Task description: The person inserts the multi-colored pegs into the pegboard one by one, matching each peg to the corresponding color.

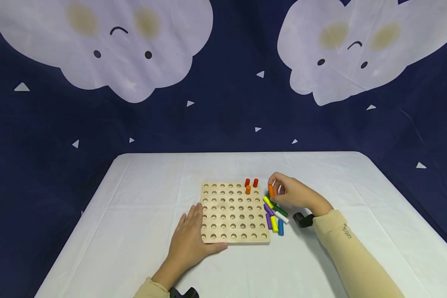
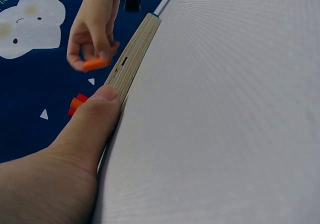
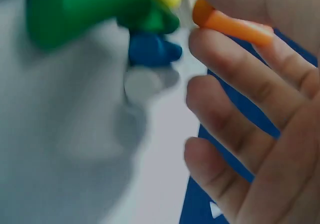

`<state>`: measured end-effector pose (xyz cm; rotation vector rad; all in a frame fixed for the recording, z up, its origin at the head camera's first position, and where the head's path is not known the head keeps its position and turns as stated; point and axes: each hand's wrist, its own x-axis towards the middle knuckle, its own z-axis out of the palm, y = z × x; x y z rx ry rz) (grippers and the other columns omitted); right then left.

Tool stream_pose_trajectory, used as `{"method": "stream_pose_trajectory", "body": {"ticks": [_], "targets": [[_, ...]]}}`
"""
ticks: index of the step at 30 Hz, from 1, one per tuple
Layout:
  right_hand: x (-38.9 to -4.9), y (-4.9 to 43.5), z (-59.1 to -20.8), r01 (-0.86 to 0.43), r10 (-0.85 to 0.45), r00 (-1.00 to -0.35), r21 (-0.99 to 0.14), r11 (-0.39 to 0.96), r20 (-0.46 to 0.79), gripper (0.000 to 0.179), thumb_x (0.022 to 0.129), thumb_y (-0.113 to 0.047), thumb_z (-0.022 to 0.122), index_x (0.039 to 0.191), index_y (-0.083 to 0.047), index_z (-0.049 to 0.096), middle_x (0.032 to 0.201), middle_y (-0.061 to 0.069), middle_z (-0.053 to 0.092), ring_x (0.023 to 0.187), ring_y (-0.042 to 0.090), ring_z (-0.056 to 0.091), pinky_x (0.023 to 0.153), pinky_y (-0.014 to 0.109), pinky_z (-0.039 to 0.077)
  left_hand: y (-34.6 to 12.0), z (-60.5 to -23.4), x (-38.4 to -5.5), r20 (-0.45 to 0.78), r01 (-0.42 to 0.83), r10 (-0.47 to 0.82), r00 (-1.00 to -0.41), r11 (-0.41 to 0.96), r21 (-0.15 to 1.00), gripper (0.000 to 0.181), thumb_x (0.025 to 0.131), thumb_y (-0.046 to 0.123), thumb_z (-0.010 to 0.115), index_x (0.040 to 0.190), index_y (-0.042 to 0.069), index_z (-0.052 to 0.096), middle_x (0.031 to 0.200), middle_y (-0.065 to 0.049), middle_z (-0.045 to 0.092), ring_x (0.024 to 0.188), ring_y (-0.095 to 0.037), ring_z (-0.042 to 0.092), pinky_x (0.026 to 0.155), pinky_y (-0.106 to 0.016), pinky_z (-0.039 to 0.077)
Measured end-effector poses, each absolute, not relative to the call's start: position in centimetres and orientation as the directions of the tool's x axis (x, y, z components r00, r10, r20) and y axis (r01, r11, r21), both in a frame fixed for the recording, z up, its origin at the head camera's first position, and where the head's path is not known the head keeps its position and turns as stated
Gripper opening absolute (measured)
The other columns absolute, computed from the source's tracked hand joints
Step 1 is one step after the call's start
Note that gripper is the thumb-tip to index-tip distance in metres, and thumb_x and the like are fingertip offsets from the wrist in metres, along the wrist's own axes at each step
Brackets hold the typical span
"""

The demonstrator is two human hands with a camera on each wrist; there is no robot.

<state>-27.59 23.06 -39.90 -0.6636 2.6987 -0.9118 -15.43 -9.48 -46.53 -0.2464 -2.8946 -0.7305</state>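
A square wooden pegboard (image 1: pixel 236 213) with rows of round holes lies on the table. Two red pegs (image 1: pixel 255 183) and an orange peg (image 1: pixel 248 190) stand upright near its far right corner. My right hand (image 1: pixel 294 192) pinches another orange peg (image 3: pixel 235 28) between thumb and fingers, just right of the board and above the loose pegs. My left hand (image 1: pixel 188 240) rests against the board's near left corner, fingers straight along the left side. Its thumb (image 2: pixel 92 116) presses the front edge.
Loose pegs lie in a cluster along the board's right side: green (image 1: pixel 281 211), yellow (image 1: pixel 274 224), purple (image 1: pixel 268 221), white (image 1: pixel 281 217) and blue (image 1: pixel 280 227). A white cloth (image 1: pixel 134 231) covers the table. Behind it hangs a dark blue curtain (image 1: pixel 223 124) with clouds.
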Motion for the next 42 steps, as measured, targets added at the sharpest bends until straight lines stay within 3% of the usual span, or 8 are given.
{"method": "stream_pose_trajectory", "body": {"ticks": [11,17,26,36,42], "targets": [[-28.6,19.1,-40.3,-0.429,-0.457,-0.888,-0.459,0.778,0.055,0.036,0.079,-0.019,0.076,0.106,-0.023,0.052,0.084,-0.008,0.064,0.064,0.010,0.054,0.059,0.025,0.046,-9.5,-46.7,-15.4,0.178,0.194,0.124,-0.976,0.866,0.462,0.138,0.051,0.084,0.065,0.150,0.001,0.017,0.156,-0.013,0.024,0.146,-0.024,0.022,0.120,-0.044,0.015],[-28.2,18.5,-40.1,-0.454,-0.457,-0.885,-0.388,0.802,0.091,0.030,0.079,-0.019,0.076,0.095,-0.022,0.051,0.086,-0.007,0.064,0.063,0.010,0.051,0.058,0.025,0.043,-9.5,-46.7,-15.5,0.189,0.201,0.127,-0.974,0.869,0.452,0.138,0.051,0.086,0.064,0.150,0.001,0.017,0.156,-0.013,0.025,0.146,-0.024,0.022,0.120,-0.043,0.016],[-28.0,18.1,-39.9,-0.478,-0.477,-0.874,-0.331,0.813,0.091,0.032,0.079,-0.021,0.077,0.105,-0.025,0.059,0.086,-0.011,0.068,0.069,0.006,0.058,0.063,0.025,0.048,-9.5,-46.6,-15.5,0.187,0.199,0.126,-0.974,0.871,0.449,0.139,0.051,0.086,0.064,0.150,0.001,0.018,0.155,-0.013,0.025,0.145,-0.024,0.022,0.120,-0.043,0.016],[-27.8,18.0,-39.7,-0.517,-0.510,-0.855,-0.245,0.820,0.095,0.022,0.079,-0.022,0.077,0.088,-0.023,0.057,0.089,-0.011,0.069,0.072,0.008,0.056,0.063,0.025,0.047,-9.5,-46.6,-15.5,0.182,0.194,0.124,-0.976,0.872,0.449,0.138,0.051,0.084,0.065,0.150,0.002,0.017,0.155,-0.013,0.025,0.145,-0.025,0.022,0.120,-0.043,0.015],[-27.2,18.6,-39.3,-0.521,-0.527,-0.847,-0.291,0.802,0.064,0.022,0.080,-0.022,0.076,0.098,-0.025,0.062,0.096,-0.011,0.069,0.081,0.010,0.059,0.071,0.028,0.049,-9.5,-46.5,-15.4,0.178,0.196,0.127,-0.976,0.869,0.453,0.138,0.051,0.084,0.065,0.150,0.001,0.017,0.155,-0.014,0.025,0.146,-0.024,0.022,0.120,-0.043,0.015]]}}
